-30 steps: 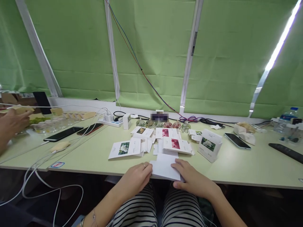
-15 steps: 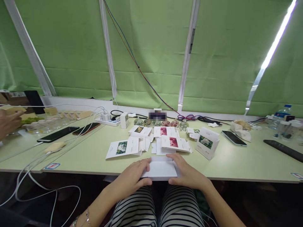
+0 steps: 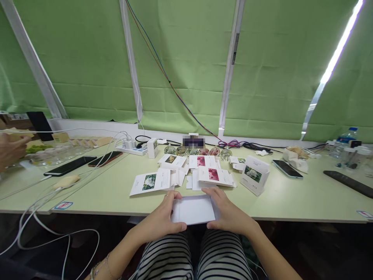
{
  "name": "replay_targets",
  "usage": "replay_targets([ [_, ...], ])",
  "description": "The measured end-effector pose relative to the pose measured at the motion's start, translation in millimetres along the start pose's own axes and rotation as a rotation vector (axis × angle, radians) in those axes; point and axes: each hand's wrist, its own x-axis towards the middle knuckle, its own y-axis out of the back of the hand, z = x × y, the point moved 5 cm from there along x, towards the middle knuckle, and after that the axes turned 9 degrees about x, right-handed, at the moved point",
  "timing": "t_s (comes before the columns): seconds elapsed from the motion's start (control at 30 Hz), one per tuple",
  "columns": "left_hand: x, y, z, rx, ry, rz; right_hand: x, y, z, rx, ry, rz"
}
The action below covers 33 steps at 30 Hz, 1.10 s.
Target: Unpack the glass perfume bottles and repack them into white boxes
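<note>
A plain white paper box [image 3: 194, 210] is held between both hands at the table's near edge, above my lap. My left hand [image 3: 163, 216] grips its left end, thumb at the near side and fingers at the far side. The right end sits in the grasp of my right hand [image 3: 225, 212], thumb low and fingers over the far corner. Beyond the hands lie flattened white cartons with flower pictures, among them a white-flower carton [image 3: 150, 182] and a pink-flower carton [image 3: 215, 176]. A carton [image 3: 255, 175] stands upright to the right.
Round glass jars [image 3: 192, 151] line the back, near a small white box [image 3: 152, 148]. Phones [image 3: 70, 166], a power strip [image 3: 131, 148] and white cables are at left. Another person's hand [image 3: 11, 149] works there. A phone [image 3: 287, 169] and bottle [image 3: 348, 138] are at right.
The white box has tilted, so its broad face shows more. My left hand's fingers have shifted outward and up along its left end; the right hand has barely moved.
</note>
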Motion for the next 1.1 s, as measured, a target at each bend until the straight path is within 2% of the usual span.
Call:
replay_targets([
  [0.13, -0.7, -0.5, 6.0, 0.052, -0.184, 0.233, -3.2, 3.8, -13.6, 0.064, 0.144, 0.113],
  [0.23, -5.8, -0.5, 19.3, 0.15, -0.434, 0.385, -8.2, 9.8, -29.1, 0.006, 0.353, 0.254],
  [0.33, -18.3, 6.9, 34.0, 0.218, -0.68, 0.606, -14.2, 10.8, -43.2, -0.052, 0.519, 0.307],
  [0.47, -37.2, 22.0, 41.8, 0.231, -0.805, 0.929, -14.9, 10.8, -45.1, -0.068, 0.423, 0.319],
  [0.53, -41.5, 24.3, 40.9, 0.243, -0.839, 0.993, -13.5, 8.9, -43.1, -0.121, 0.396, 0.308],
  [0.6, -38.1, 20.2, 37.4, 0.278, -0.885, 0.922, -12.2, 7.4, -41.9, -0.209, 0.433, 0.32],
  [0.7, -21.6, 9.0, 24.8, 0.347, -0.861, 0.698, -8.0, 3.4, -36.5, -0.334, 0.404, 0.236],
  [0.83, 1.7, -1.5, 1.8, 0.321, -0.626, 0.361, -4.0, -1.1, -20.8, -0.288, 0.145, 0.006],
  [0.93, 8.6, -4.4, -11.3, 0.19, -0.413, 0.159, -2.3, 1.0, -9.9, -0.237, 0.04, 0.004],
  [1.0, 9.1, -5.1, -15.3, 0.124, -0.33, 0.084, -0.2, 1.7, -1.0, -0.221, -0.008, 0.022],
  [1.1, 9.2, -5.4, -16.5, 0.072, -0.284, 0.041, 2.8, 0.6, 11.3, -0.183, -0.072, 0.028],
])
